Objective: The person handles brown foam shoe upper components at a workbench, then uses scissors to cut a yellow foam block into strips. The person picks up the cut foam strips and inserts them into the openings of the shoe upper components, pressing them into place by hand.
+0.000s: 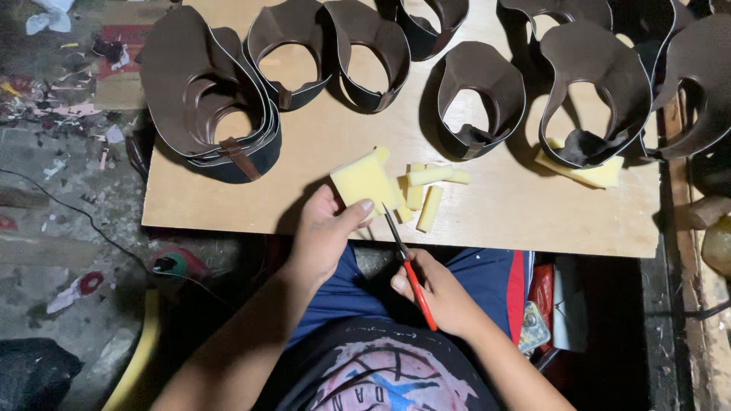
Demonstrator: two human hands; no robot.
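My left hand (324, 236) grips a yellow foam block (364, 180) by its lower edge, holding it just over the near edge of a plywood board (502, 221). Red-handled scissors (407, 270) are in my right hand (434, 293), their blades pointing up toward the block's lower right corner. Several cut yellow foam strips (428, 192) lie on the board just right of the block.
Several dark brown leather shoe uppers (209, 99) stand across the far half of the board. A larger yellow foam piece (598, 175) lies under one upper at the right. Scraps litter the floor at the left. A small packet (533, 327) sits by my right thigh.
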